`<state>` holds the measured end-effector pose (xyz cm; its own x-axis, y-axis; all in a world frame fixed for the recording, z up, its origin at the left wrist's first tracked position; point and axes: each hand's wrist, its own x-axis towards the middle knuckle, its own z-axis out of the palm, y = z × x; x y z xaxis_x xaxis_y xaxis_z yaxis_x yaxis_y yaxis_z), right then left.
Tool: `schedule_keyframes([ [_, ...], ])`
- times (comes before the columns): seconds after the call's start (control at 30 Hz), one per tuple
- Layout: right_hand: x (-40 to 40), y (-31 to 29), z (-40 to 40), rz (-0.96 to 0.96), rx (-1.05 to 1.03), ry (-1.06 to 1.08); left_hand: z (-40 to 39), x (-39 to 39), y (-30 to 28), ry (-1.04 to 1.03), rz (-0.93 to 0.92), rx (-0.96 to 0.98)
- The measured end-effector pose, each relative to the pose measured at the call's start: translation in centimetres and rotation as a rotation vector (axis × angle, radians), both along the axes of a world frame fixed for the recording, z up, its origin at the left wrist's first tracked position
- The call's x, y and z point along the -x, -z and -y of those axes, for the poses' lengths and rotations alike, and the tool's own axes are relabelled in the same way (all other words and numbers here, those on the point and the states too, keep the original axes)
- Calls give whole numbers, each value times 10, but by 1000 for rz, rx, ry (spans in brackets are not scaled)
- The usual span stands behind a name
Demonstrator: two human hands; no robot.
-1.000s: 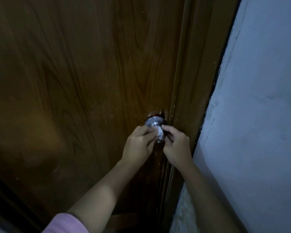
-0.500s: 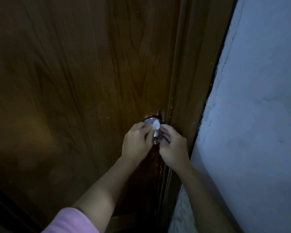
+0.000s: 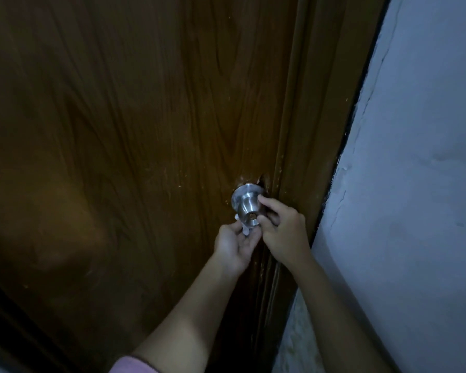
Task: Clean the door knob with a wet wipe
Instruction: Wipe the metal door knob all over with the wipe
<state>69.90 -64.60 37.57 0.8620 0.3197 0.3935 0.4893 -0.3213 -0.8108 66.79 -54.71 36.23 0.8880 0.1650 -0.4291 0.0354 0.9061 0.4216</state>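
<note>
Our fingers (image 3: 267, 204) on the right hand (image 3: 285, 231) are clamped on the right side of the steel door knob (image 3: 249, 207), while the left hand (image 3: 234, 244) pinches the white wet wipe (image 3: 244, 229) against the knob's underside. Half a second ago the wipe lay over the knob's top and face beneath the left fingers; now it has dropped below, leaving the face and keyhole bare. The knob sits at the right edge of a dark brown wooden door (image 3: 132, 144), beside its frame (image 3: 315, 130) and a pale, cracked wall (image 3: 414, 184), in dim light.
</note>
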Motion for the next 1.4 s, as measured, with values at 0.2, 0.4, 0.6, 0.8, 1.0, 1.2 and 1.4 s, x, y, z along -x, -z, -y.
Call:
schedule_keyframes([
  [0.2,-1,3,2,14,32,-11,7,5,-6,65,22,94],
  [0.4,-2,4,2,35,6,-13,-10,16,-11,144,-15,32],
  [0.6,-1,8,0,43,0,8,-29,24,-16,122,-42,-63],
  [0.8,-4,13,-1,4,-4,32,-16,22,-12,83,-79,-363],
  [1.0,-7,16,-2,10,-3,37,-4,23,-8,-127,-119,-551],
  [1.2,-5,16,-2,-3,-12,28,-2,15,-15,-131,-154,42],
  [1.4,-6,19,-3,8,-36,30,-7,20,-17,-287,-230,-276],
])
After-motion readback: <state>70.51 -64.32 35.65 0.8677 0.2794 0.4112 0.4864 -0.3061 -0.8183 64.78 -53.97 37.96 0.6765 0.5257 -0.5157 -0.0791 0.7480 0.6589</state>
